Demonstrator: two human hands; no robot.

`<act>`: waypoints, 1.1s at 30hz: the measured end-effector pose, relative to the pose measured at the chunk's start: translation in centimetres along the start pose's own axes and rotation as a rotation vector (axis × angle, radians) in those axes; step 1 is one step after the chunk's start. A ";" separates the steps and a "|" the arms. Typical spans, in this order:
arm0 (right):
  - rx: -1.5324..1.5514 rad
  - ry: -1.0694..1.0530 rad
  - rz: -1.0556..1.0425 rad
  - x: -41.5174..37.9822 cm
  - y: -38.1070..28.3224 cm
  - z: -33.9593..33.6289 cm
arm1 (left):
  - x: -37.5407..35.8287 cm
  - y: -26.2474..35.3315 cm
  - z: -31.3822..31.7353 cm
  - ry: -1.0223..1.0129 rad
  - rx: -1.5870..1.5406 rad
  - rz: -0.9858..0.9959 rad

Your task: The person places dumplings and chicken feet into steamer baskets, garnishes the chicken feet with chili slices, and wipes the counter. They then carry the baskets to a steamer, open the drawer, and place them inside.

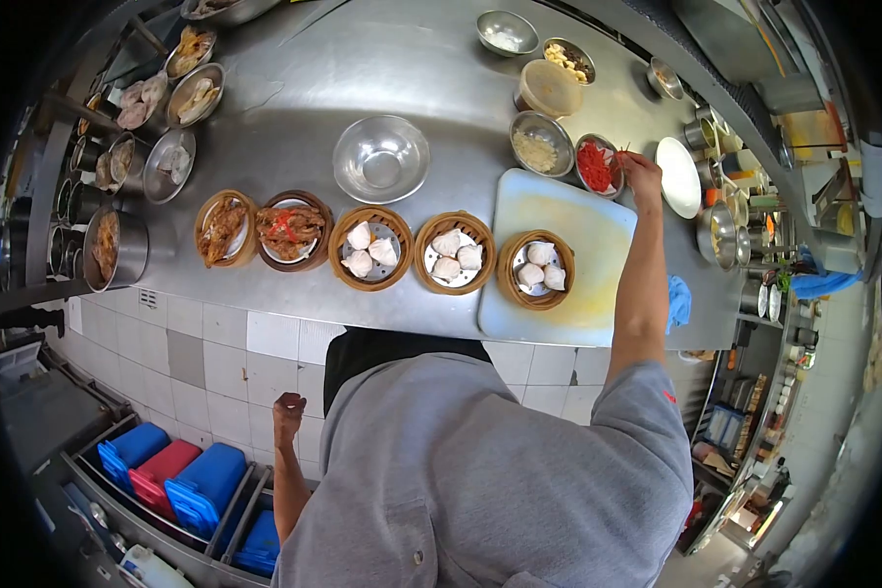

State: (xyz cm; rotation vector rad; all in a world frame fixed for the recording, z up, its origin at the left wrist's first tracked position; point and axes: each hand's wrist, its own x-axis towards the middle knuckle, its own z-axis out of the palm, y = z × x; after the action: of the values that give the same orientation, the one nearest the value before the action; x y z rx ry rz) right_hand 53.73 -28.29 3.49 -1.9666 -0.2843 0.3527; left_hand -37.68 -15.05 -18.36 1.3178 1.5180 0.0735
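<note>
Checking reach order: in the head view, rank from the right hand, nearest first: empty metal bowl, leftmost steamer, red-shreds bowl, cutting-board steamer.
1. Red-shreds bowl, at the right hand's fingertips.
2. Cutting-board steamer, left, lower in view.
3. Empty metal bowl, farther left.
4. Leftmost steamer, far left end of the row.

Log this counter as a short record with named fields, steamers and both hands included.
surface: steel table
right hand: at the bowl of red shreds, grip closed, apparently pinching a few
left hand: beside the body, away from the table, fingers curled
steamers: five in a row
two leftmost steamers: brown food, the second topped with red shreds
other three steamers: white dumplings
on cutting board: rightmost steamer
empty bowl: behind the steamer row
right of red shreds: white plate
</note>
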 end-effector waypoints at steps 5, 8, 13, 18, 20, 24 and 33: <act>-0.025 -0.037 -0.223 0.3 -2.4 -0.2 | 2.2 -6.6 1.5 0.022 0.066 0.050; -0.147 -0.121 -0.245 -5.4 -10.9 5.1 | 0.6 -4.5 2.0 0.079 0.227 0.201; -0.140 -0.493 -0.443 -13.6 -19.5 18.6 | 0.7 -2.9 1.6 0.091 0.189 0.130; 0.095 -0.975 -0.505 -24.3 -23.9 35.0 | 1.0 -2.8 0.5 0.139 0.064 0.108; 0.017 -1.094 -0.467 -27.8 -24.1 40.9 | 0.8 -3.3 -0.2 0.162 0.057 0.078; 0.006 -1.223 -0.404 -33.4 -22.8 50.1 | 0.9 -7.8 -1.0 0.176 -0.030 -0.002; -0.391 -1.203 -0.452 -32.8 -20.4 57.4 | -1.3 -13.8 -2.9 0.133 -0.322 -0.380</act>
State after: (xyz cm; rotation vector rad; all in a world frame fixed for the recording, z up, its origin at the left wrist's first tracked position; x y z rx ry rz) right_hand 1.19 16.71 3.69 -1.7439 -1.6203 1.2150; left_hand -49.24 -19.72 -25.05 0.7698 1.7619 0.1583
